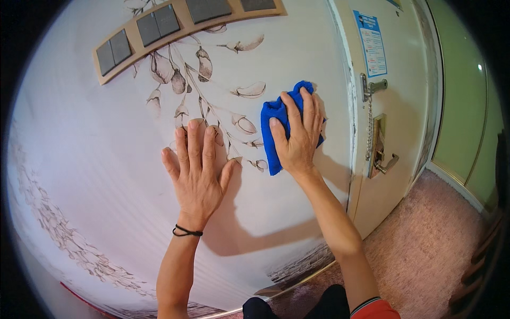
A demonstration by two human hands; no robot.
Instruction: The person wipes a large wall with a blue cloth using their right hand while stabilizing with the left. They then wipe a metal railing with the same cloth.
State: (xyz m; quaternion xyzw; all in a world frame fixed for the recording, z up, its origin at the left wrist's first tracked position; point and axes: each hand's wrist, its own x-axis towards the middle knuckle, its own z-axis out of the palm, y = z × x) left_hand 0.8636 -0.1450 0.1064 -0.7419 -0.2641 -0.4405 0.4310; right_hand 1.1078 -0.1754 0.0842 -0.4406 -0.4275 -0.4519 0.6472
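My right hand (301,135) presses a folded blue cloth (270,139) against a pale wall (271,211) printed with brown flower buds and stems. The thumb and fingers lie over the cloth, and its edges stick out at the left, top and right. Left of it, my left hand (197,171) rests on the same wall with its fingers apart and nothing in it. Its fingertips cover part of the printed flowers. A thin black cord circles that wrist.
Above is a long panel of dark light switches (158,24). To the right stands a white door (392,131) with a lever handle (386,164), a door chain (369,127) and a blue-and-white notice (371,44). Pinkish carpet (426,231) covers the floor below. A green panel (458,103) is at the far right.
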